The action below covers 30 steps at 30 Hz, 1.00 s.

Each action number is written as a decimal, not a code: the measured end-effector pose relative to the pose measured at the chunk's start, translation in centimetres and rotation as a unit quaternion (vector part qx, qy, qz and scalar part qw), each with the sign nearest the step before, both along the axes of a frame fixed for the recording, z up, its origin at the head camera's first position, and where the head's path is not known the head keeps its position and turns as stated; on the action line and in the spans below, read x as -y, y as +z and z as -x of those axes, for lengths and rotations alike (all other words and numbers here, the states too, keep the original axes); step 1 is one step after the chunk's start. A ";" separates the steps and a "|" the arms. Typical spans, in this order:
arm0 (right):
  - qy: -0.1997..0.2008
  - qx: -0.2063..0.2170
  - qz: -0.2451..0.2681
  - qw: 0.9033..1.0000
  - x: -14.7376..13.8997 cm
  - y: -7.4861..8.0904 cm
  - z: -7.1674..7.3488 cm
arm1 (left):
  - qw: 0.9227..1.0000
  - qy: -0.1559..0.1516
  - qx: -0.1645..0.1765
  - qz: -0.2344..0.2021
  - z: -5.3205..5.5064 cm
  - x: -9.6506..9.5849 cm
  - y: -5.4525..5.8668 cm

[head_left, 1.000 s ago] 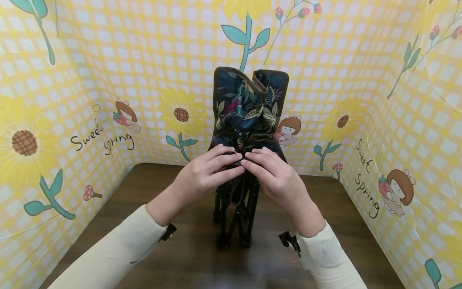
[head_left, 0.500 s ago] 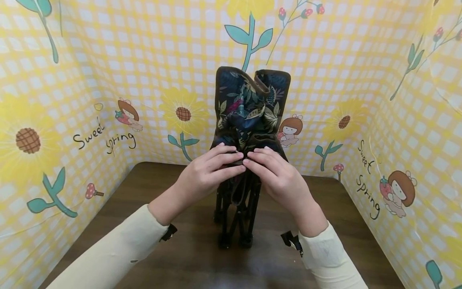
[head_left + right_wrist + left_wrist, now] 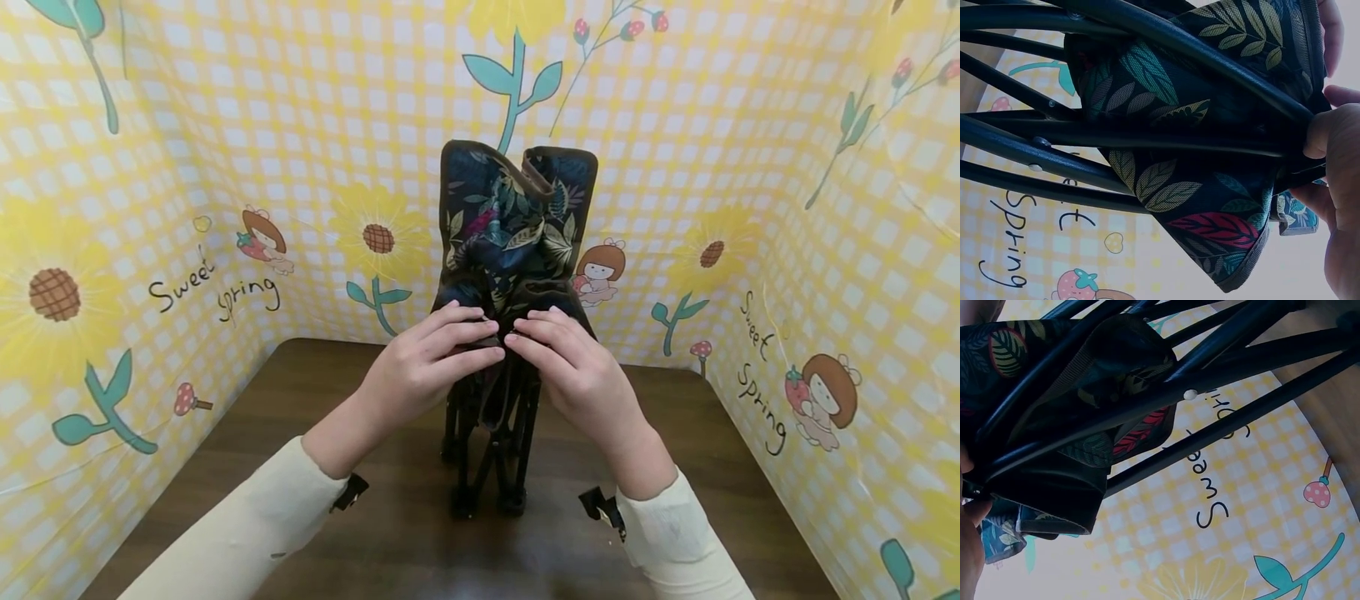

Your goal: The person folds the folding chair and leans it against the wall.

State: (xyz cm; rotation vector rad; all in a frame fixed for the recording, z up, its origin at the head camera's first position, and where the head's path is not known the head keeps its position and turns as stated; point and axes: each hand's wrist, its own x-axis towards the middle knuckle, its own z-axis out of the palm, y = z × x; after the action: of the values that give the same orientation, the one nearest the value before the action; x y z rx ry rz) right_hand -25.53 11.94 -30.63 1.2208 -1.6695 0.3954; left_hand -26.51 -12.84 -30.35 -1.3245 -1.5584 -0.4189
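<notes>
A folding chair (image 3: 517, 225) with dark leaf-print fabric and a black tube frame (image 3: 491, 467) stands upright, mostly folded, in the middle of the table. My left hand (image 3: 420, 354) grips its front left corner, the fingers laid over the top. On the front right corner my right hand (image 3: 581, 358) holds on the same way, and the fingertips of both hands nearly meet. The right wrist view shows my right thumb (image 3: 1319, 134) against the end of a tube. In the left wrist view, crossed tubes (image 3: 1191, 381) and drooping seat fabric (image 3: 1060, 500) lie beside my left fingers.
The brown wooden table (image 3: 300, 533) has a yellow checked sheet (image 3: 360, 125) with flowers and lettering around its back and sides. The chair's backrest rises close in front of the rear sheet. Black straps (image 3: 600, 508) hang at both wrists.
My fingertips stand slightly farther apart than a second ago. Both hands keep their hold, and the chair has hardly moved.
</notes>
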 end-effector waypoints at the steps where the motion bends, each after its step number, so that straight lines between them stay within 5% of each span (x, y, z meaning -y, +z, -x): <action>1: 0.000 0.000 0.001 1.000 0.0 0.0 0.0 | 1.000 0.001 0.002 0.002 -0.1 0.1 0.1; 17: -0.014 0.013 0.011 1.000 -0.5 0.0 -1.1 | 0.995 0.035 0.073 0.062 -1.4 0.3 1.0; 30: -0.037 0.038 0.008 0.999 -1.2 -0.3 -1.7 | 0.988 0.062 0.137 0.018 -2.1 0.5 0.3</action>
State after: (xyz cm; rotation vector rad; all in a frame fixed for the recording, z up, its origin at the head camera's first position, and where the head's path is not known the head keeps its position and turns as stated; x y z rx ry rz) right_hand -23.84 13.17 -30.92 1.1413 -1.7673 0.4141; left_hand -24.40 -13.34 -30.08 -1.2285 -1.8741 -0.5137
